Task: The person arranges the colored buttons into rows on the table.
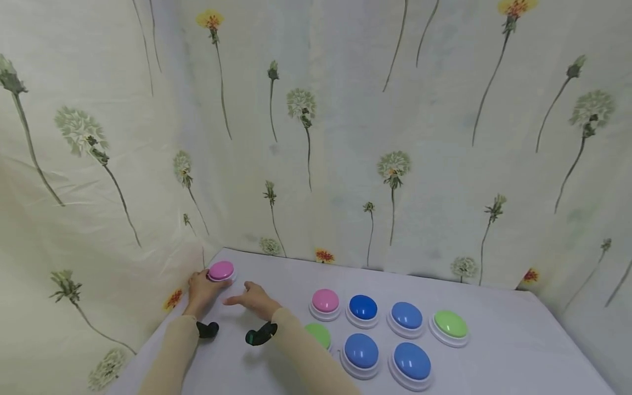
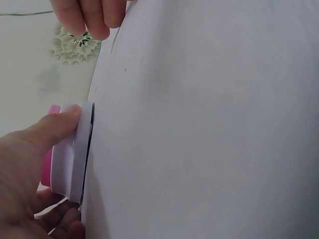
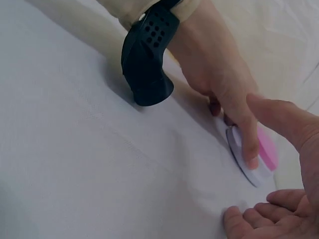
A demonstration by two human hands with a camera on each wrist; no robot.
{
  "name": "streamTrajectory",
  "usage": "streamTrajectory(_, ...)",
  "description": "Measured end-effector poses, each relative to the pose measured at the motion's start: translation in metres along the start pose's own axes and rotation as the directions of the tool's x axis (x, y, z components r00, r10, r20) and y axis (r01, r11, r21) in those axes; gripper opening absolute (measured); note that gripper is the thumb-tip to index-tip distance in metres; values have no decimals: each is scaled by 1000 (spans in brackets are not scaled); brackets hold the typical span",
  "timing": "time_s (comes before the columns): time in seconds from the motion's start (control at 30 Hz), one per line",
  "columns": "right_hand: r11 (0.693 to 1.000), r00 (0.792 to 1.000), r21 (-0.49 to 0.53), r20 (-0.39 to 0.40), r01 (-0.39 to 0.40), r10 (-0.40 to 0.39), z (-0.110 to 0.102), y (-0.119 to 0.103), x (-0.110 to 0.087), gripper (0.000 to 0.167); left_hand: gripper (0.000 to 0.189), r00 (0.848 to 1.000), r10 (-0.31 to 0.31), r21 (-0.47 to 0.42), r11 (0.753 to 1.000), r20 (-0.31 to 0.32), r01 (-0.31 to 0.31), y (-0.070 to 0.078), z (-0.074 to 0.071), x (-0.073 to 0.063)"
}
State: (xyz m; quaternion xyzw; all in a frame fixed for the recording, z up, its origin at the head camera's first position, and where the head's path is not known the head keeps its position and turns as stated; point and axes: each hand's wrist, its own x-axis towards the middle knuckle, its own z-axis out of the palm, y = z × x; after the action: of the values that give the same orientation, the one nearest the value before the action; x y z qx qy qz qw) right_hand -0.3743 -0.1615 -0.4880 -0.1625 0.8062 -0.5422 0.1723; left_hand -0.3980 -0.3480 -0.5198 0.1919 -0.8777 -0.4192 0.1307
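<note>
At the far left corner of the table, my left hand (image 1: 199,292) grips a pink push button (image 1: 220,269) by its round white base. In the left wrist view the thumb (image 2: 71,115) lies across the side of the base (image 2: 64,167), and the other fingers curl round its lower side. The base sits right at the tabletop. My right hand (image 1: 254,300) hovers just right of it, thumb and fingers spread apart and holding nothing. From the right wrist, the pink dome (image 3: 268,149) shows beyond the right thumb (image 3: 279,117).
To the right, several dome buttons stand in two rows: pink (image 1: 325,302), dark blue (image 1: 363,308), blue (image 1: 407,316) and green (image 1: 450,325) behind, more in front. My right sleeve partly hides a green one (image 1: 318,334). A flowered curtain (image 1: 340,219) borders the white table (image 1: 508,340).
</note>
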Motion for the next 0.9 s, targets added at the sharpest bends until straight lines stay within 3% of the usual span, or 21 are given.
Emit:
streamTrajectory(0.33, 999, 999, 7, 28, 46, -46, -1, 0, -2, 87, 96, 999, 28, 29, 999, 43, -30, 4, -6, 0)
streamTrajectory(0.6, 999, 999, -7, 43, 33, -33, -2, 2, -2, 86, 97, 993, 77, 26, 996, 91, -80, -5, -12, 3)
streamTrajectory(0.73, 1000, 999, -13, 46, 26, -25, -4, 4, 0, 85, 100, 975, 129, 35, 990, 182, -138, -13, -19, 3)
streamTrajectory(0.9, 999, 998, -15, 47, 32, -31, -4, 6, 2, 86, 100, 936, 169, -1, 984, 308, -177, -22, -34, 0)
